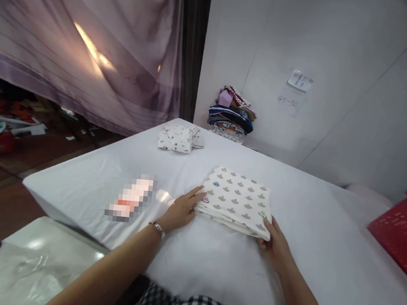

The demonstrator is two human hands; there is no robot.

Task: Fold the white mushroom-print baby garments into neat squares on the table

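A folded white cloth [237, 198] with grey-beige printed shapes and a few coloured outlines lies flat before me on the white-covered table. Its layers show along the near edge. My left hand [182, 210], with a bracelet at the wrist, grips the cloth's left edge, fingers on top. At the near right corner, my right hand [276, 242] pinches the cloth, thumb above and the other fingers partly hidden beneath. Farther back to the left sits a second, loosely bundled white cloth [176, 139] with small dark prints, apart from both hands.
A pixelated object [131, 199] lies on the table [325, 229] left of my hand. Several folded textiles [231, 114] are stacked by the wall. A red container [399, 231] stands at right. A mauve curtain [126, 60] hangs left; a plastic-covered surface [36, 271] is below.
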